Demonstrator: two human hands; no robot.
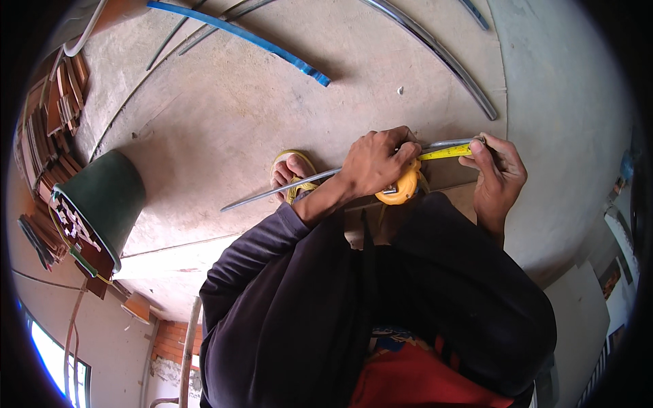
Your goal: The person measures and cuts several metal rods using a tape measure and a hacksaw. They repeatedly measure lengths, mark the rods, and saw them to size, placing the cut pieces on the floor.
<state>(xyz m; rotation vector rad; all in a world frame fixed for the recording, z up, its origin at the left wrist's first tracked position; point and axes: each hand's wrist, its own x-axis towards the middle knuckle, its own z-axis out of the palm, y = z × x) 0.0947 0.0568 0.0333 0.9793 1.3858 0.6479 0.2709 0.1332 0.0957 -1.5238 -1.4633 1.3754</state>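
I am squatting over a thin grey metal rod (262, 195) that lies across in front of my knees. My left hand (377, 162) is closed round the rod, its fingers also against the yellow-orange case of a tape measure (403, 190). The yellow tape blade (445, 152) is drawn out to the right alongside the rod. At the rod's right end, my right hand (500, 175) pinches the tip of the blade against it between thumb and fingers. The blade's hook is mostly hidden by those fingers.
A blue pipe (252, 39) and a shiny metal tube (442, 54) lie on the floor ahead. To the left a dark green bucket (112, 197) is tipped on its side, near stacked brown strips (44, 136). My sandalled foot (292, 170) is beneath the rod.
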